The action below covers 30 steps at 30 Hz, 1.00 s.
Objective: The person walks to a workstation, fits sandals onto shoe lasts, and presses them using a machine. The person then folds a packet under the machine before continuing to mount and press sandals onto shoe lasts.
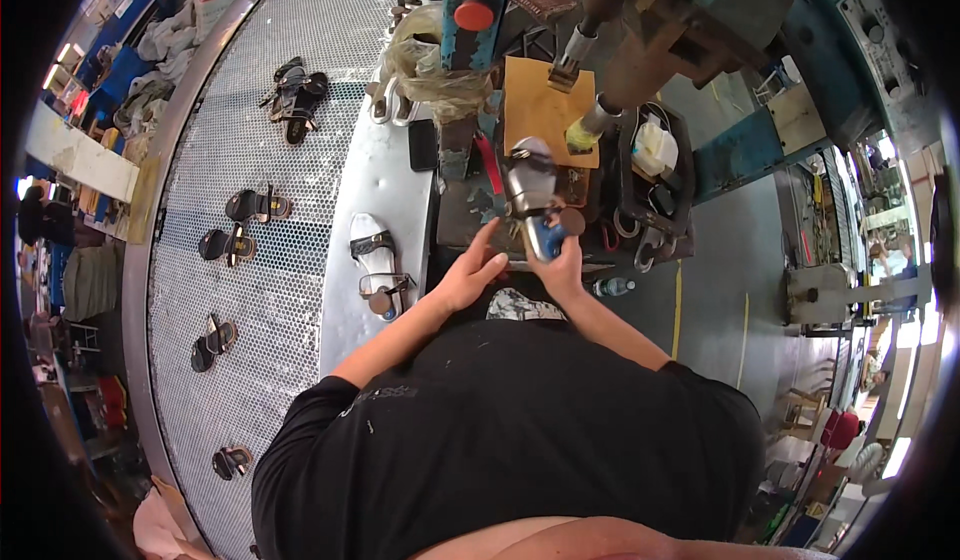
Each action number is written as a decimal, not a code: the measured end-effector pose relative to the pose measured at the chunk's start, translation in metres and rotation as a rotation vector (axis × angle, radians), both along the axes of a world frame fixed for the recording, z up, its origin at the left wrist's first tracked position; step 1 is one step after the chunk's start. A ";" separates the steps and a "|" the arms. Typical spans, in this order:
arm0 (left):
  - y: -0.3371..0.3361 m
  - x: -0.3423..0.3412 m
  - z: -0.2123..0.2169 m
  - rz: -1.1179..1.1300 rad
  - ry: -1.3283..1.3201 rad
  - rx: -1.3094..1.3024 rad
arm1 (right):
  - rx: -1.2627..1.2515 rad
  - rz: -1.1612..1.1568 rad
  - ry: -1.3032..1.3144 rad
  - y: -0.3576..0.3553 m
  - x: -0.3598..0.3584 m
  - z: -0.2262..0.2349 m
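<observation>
My right hand (562,268) grips the heel end of a shoe last carrying a dark-strapped sandal (532,182). A blue part and a round brown knob (572,222) show at that end of the last. The toe points away from me, toward a tan pad (535,100) on the machine. Just left of the last's heel is my left hand (472,275), fingers stretched out and apart, with nothing in it. Whether its fingertips touch the sandal I cannot tell. On the metal ledge to my left lies a second sandal on a last (375,258).
A teal press (470,50) with metal heads rises in front. Left of the ledge (345,180) runs a perforated conveyor (290,300) carrying several black sandals (297,100). A black phone-like slab (422,146), a crumpled plastic bag (425,60) and a bottle (613,287) are nearby.
</observation>
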<state>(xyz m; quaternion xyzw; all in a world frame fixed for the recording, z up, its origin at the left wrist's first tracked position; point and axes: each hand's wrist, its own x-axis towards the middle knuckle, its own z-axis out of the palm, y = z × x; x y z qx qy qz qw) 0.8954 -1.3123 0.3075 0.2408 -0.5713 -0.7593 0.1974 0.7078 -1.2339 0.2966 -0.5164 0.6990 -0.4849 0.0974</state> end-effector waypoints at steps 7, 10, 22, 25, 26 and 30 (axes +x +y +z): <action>0.005 0.065 -0.004 0.058 -0.054 0.108 | 0.291 -0.213 0.374 -0.109 -0.101 -0.084; 0.013 0.100 -0.019 0.292 -0.078 0.174 | 0.476 -0.238 0.411 -0.118 -0.101 -0.061; -0.239 0.302 -0.109 -0.076 -1.291 -1.034 | 0.342 0.542 -0.117 -0.003 0.162 -0.064; -0.299 0.329 -0.137 -0.126 -1.406 -1.160 | 0.453 0.706 -0.057 -0.002 0.222 -0.097; -0.310 0.340 -0.144 -0.111 -1.403 -1.158 | 0.441 0.673 0.132 -0.001 0.235 -0.118; -0.320 0.354 -0.147 -0.082 -1.415 -1.102 | 0.365 0.645 0.275 -0.031 0.254 -0.132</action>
